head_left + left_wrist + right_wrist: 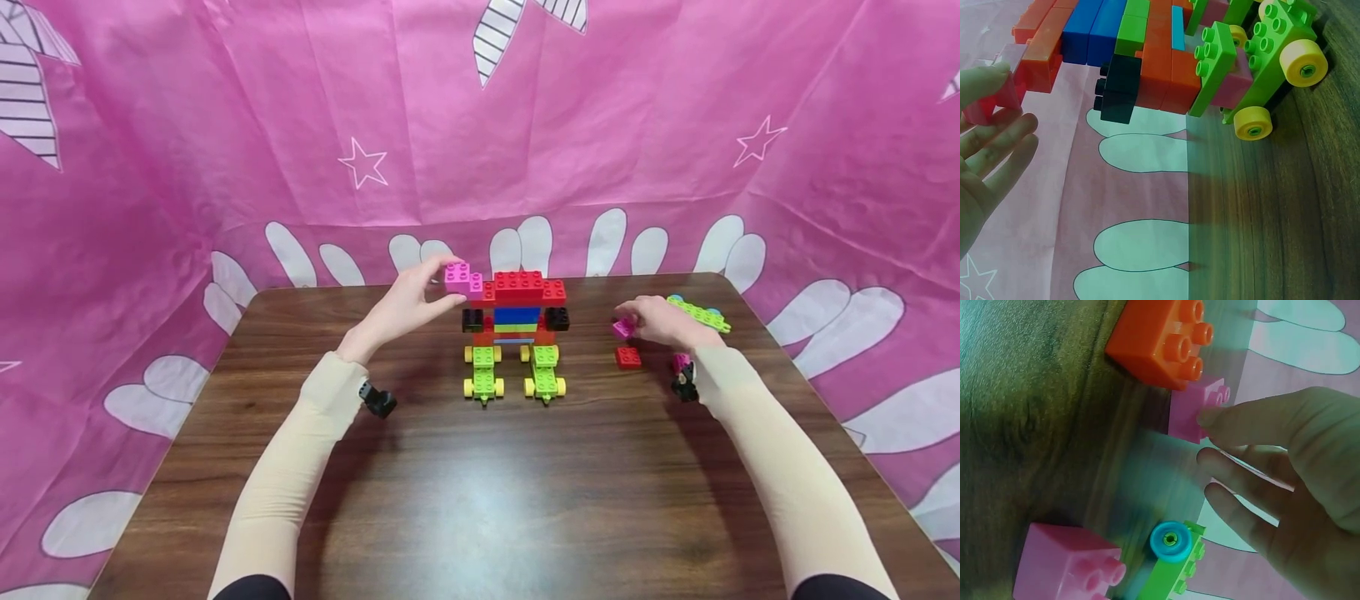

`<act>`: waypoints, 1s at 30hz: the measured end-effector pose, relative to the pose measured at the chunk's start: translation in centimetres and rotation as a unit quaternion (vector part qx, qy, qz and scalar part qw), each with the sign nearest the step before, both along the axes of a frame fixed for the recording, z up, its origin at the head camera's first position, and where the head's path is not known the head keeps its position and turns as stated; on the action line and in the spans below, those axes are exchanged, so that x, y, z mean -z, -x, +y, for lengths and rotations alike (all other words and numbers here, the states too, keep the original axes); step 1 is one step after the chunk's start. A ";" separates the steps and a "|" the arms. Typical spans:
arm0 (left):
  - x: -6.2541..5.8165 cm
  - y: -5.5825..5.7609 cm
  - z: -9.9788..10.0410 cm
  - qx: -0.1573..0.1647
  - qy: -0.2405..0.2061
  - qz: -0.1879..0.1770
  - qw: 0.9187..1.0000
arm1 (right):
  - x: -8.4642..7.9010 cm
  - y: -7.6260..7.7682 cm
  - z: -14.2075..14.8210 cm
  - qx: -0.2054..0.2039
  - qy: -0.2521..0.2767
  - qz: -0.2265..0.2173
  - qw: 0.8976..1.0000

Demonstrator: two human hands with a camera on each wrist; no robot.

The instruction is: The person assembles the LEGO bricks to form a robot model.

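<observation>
A robot-like figure of toy building bricks [517, 317] stands on the table, with red bricks on top, a blue and green middle, black side bricks and two green wheeled bases. My left hand [401, 302] pinches pink bricks [457, 277] at the figure's upper left corner, against the red bricks. Whether they are joined to it I cannot tell. To the right, my right hand [660, 321] has thumb and finger on a small pink brick [1186, 412] on the table. A red brick [628, 358] lies close by.
Another pink brick [1063, 562] lies to the right, partly hidden by the wrist camera [684, 383] in the head view. Beyond the right hand is a green wheeled base [699, 313] with blue wheels. A pink patterned cloth [420, 108] hangs behind the wooden table [480, 517].
</observation>
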State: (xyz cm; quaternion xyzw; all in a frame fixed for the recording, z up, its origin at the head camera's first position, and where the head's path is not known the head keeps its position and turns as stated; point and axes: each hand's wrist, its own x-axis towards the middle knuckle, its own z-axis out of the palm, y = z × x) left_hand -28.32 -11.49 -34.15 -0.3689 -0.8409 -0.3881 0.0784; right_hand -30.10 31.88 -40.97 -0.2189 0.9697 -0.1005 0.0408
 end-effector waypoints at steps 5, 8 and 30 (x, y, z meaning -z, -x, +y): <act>0.2 0.1 0.0 -0.002 0.001 0.002 1.000 | 0.3 0.3 0.1 0.029 -0.018 -0.004 0.999; 0.2 0.1 0.0 -0.004 -0.002 -0.002 1.000 | 0.7 0.4 0.3 0.047 -0.029 -0.013 0.998; 0.4 0.3 0.1 -0.009 -0.003 -0.018 1.000 | -0.6 0.0 0.4 0.051 0.013 0.019 0.998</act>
